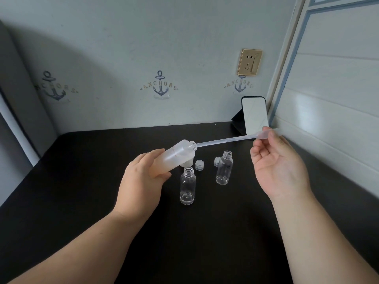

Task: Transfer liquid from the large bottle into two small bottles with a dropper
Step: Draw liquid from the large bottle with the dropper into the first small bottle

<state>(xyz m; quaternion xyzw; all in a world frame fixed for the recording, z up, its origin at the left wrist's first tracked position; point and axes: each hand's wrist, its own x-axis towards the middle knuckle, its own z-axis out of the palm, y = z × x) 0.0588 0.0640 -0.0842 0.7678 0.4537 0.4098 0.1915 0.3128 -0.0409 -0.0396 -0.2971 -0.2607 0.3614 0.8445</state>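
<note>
My left hand [141,177] grips the large frosted bottle [176,155], tilted with its open neck pointing up and to the right. A long clear dropper [225,140] runs from that neck to my right hand [276,160], which pinches the bulb end between thumb and fingertips. Two small clear bottles stand open on the black table [82,181]: the near one [187,186] with a little liquid at its bottom, the far one [224,168] to its right.
Two small clear caps [199,165] [216,161] and a white cap [187,163] lie behind the small bottles. A phone [255,114] leans against the wall at the back right. A white panelled wall borders the table's right side.
</note>
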